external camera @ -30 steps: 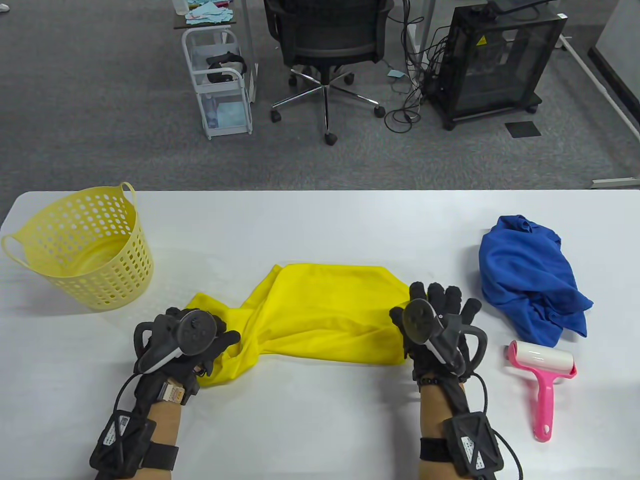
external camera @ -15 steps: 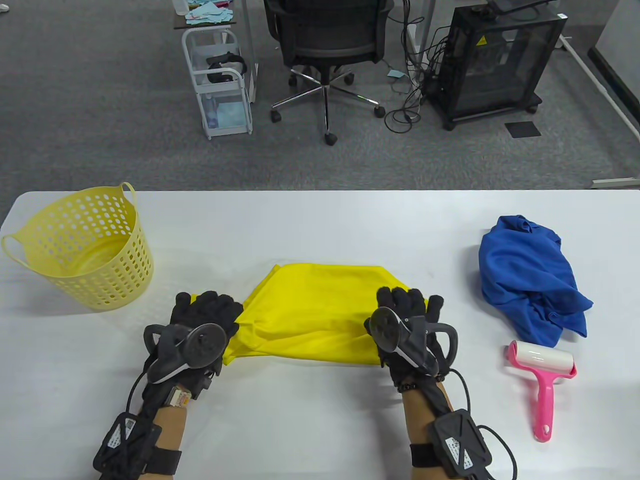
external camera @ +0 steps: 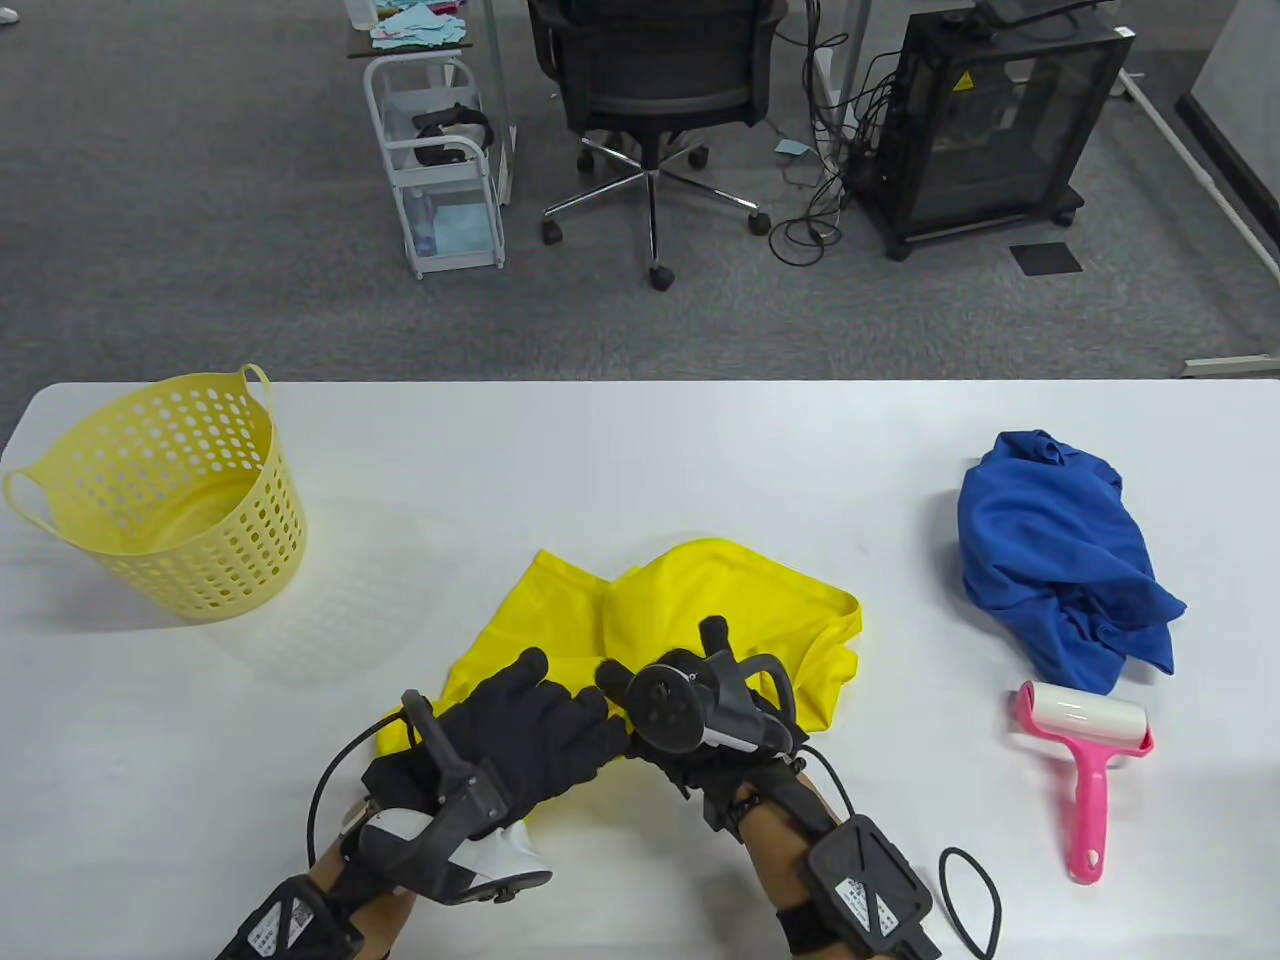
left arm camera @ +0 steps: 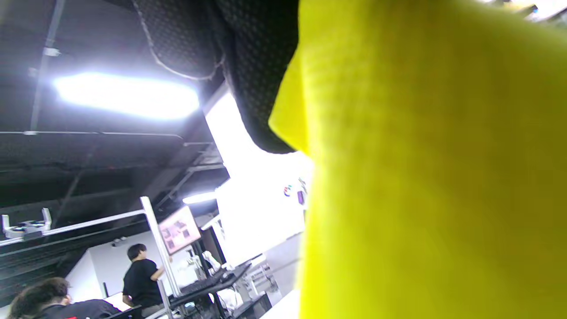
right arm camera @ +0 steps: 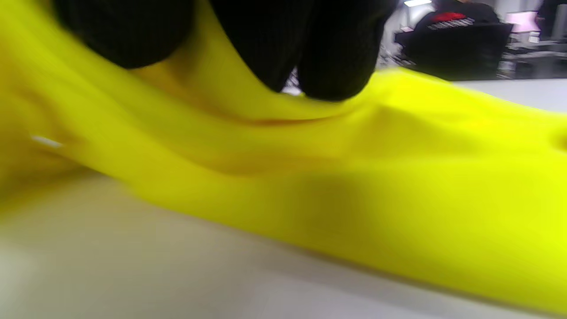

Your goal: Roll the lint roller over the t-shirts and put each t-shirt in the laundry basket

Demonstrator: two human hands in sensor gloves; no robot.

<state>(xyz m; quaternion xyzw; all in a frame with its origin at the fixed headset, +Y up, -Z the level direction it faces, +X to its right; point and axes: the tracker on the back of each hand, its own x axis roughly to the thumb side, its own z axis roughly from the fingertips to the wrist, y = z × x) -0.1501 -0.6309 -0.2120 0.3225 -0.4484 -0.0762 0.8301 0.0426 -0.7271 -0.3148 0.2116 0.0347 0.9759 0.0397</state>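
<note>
The yellow t-shirt lies bunched at the middle of the white table. Both gloved hands meet at its near edge. My left hand is turned over, its tracker underneath, and holds a fold of the shirt; in the left wrist view the yellow cloth fills the right side beside a gloved finger. My right hand grips the cloth from above, its fingers dug into the yellow fabric. The pink lint roller lies untouched at the right. The yellow laundry basket stands at the far left.
A crumpled blue t-shirt lies at the right, just beyond the roller. A black cable loop rests on the table by my right wrist. Beyond the table stand an office chair, a white cart and a black cabinet.
Both hands slid inward from the shirt's two ends and met at its near middle. The flat shirt has bunched up, and my left hand has turned over.
</note>
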